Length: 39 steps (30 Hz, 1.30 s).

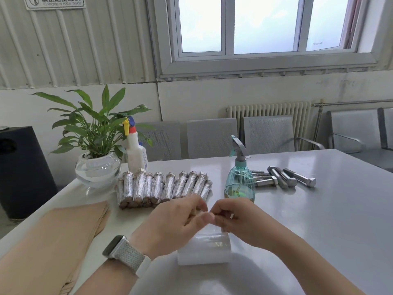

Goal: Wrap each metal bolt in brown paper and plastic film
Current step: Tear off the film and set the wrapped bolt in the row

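Note:
My left hand [174, 222] and my right hand [238, 220] meet fingertip to fingertip above a roll of clear plastic film [204, 248] standing on the white table [319, 220]. Both pinch the film's loose edge between curled fingers; the edge itself is barely visible. Several wrapped bolts [161, 188] lie in a row behind my hands. Several bare metal bolts [285, 177] lie at the right, past a spray bottle. A stack of brown paper sheets [59, 235] lies under my left forearm.
A teal spray bottle [240, 177] stands just behind my right hand. A white spray bottle [136, 150] and a potted plant in a glass bowl [97, 162] stand at the back left. Grey chairs [268, 133] line the table's far side.

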{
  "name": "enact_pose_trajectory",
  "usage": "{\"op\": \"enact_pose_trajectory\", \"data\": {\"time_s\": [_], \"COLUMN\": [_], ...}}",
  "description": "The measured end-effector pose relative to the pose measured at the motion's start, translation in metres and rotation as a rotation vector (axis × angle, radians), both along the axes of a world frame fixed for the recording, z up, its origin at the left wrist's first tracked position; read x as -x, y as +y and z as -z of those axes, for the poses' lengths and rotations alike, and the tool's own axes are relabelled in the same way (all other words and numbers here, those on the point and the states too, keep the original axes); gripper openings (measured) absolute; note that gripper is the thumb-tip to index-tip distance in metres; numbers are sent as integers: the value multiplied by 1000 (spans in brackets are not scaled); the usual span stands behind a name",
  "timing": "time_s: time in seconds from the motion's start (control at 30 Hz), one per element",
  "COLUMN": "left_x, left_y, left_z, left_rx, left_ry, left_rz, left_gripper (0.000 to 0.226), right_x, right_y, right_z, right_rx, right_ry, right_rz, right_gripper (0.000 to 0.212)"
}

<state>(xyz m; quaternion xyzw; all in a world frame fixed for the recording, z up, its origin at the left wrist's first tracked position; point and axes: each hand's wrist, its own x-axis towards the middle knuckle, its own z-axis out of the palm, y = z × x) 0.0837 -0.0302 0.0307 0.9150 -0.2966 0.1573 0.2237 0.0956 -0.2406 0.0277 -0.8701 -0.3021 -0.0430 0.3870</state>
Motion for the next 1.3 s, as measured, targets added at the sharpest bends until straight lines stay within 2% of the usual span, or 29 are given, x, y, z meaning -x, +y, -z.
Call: {"op": "enact_pose_trajectory", "data": {"time_s": [0.1,0.2,0.27,0.33,0.4,0.47,0.53,0.6,0.7,0.83,0.93,1.0,1.07,1.2,1.3], "left_x": [-6,-14,-18,-21,-23,-24,-22,-17,-5,7,11,15,18,22,25], "left_y": [-16,-21,-19,-16,-15,-16,-16,-16,-20,-27,-24,-16,-4,19,28], "left_z": [-3,-4,-4,1,7,11,14,18,27,30,27,25,23,30,34], "left_rx": [-267,-331,-206,-70,45,163,324,533,860,1364,1524,1576,1462,888,723], "left_ry": [-100,-70,37,152,249,321,410,522,648,838,810,766,668,310,183], "left_rz": [-1,-27,-2,19,37,36,28,7,-59,-87,-133,-121,-180,-334,-339], "left_gripper": [62,55,41,37,34,33,37,37,35,27,27,25,25,30,31], "right_x": [-1,-2,-4,-6,-9,-8,-7,-6,-7,2,11,16,19,24,26], "right_y": [0,0,-1,-4,-11,-18,-20,-19,-18,-5,16,28,35,41,45], "right_z": [1,2,4,4,2,3,7,11,11,13,19,19,18,19,15], "right_rx": [-40,-98,-175,-265,-311,-185,29,98,-87,-547,-814,-806,-778,-826,-853], "right_ry": [17,71,125,213,361,494,492,481,613,855,1030,999,942,939,959], "right_rz": [-10,-7,-5,-8,-11,-53,-113,-128,-179,-258,-263,-205,-79,96,86], "right_gripper": [29,30,21,8,24,43,49,59,58,53,55,48,54,82,86]}}
